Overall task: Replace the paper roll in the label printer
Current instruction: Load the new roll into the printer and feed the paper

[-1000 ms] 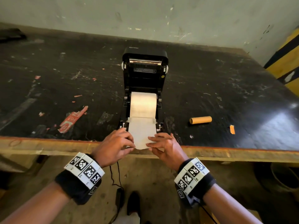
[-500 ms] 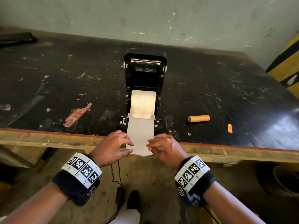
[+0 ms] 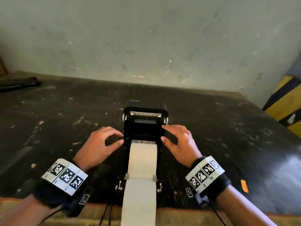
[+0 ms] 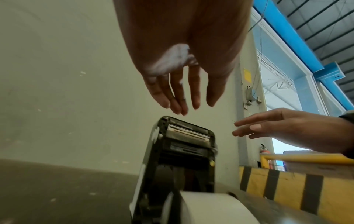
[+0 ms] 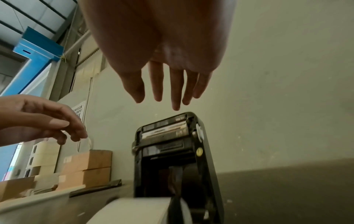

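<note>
The black label printer [image 3: 145,128] stands on the dark table [image 3: 65,128] with its lid [image 4: 184,144] raised upright. A white paper roll [image 3: 143,154] sits in its bay. The roll's loose paper strip [image 3: 138,201] runs out through the front guides and hangs over the table edge. My left hand [image 3: 117,136] hovers at the lid's left side, fingers loosely spread, holding nothing. My right hand [image 3: 164,132] hovers at the lid's right side, also empty. In the wrist views the fingers [image 4: 180,97] [image 5: 164,89] reach toward the lid's top [image 5: 172,136] without touching it.
An orange scrap [image 3: 244,185] lies on the table at the right. A yellow-and-black barrier [image 3: 286,105] stands at the far right and a flat black object [image 3: 17,84] at the far left. Cardboard boxes [image 5: 86,166] are stacked to the left. Cables [image 3: 105,214] hang below the table's front edge.
Both hands have let go of the paper strip at the table's front edge and moved forward to either side of the raised lid. The head camera has moved closer.
</note>
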`<state>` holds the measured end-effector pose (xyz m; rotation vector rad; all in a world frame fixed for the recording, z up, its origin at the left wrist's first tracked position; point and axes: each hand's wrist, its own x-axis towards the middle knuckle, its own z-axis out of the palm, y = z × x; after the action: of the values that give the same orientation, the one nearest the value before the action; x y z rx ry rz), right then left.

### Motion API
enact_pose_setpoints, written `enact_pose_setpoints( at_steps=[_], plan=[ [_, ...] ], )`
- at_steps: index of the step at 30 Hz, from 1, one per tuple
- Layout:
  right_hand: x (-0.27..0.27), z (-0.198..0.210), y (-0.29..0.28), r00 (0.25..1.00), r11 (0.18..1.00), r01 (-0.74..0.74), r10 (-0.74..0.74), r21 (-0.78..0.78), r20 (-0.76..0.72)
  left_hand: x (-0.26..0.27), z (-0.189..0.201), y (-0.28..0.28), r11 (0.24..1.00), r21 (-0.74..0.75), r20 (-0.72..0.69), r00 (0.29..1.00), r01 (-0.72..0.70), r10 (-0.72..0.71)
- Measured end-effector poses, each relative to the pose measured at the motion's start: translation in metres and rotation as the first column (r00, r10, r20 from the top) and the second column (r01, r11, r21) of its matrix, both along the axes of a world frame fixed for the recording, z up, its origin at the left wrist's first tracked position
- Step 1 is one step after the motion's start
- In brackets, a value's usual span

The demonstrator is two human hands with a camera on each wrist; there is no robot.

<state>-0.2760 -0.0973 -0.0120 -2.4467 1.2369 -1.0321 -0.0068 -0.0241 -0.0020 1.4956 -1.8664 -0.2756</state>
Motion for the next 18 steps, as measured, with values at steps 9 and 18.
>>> enact_pose_setpoints(
  at_steps=[9, 18],
  plan=[
    [0.030, 0.034, -0.086, 0.991, 0.989, 0.135, -0.133, 0.056, -0.033, 0.024, 0.023, -0.108, 0.998, -0.047, -0.071, 0.997, -0.048, 0.044],
    [0.030, 0.022, -0.103, 0.989, 0.985, 0.118, -0.128, 0.123, 0.079, 0.019, 0.014, -0.134, 0.996, 0.034, -0.164, 0.982, -0.084, 0.089]
  ],
)
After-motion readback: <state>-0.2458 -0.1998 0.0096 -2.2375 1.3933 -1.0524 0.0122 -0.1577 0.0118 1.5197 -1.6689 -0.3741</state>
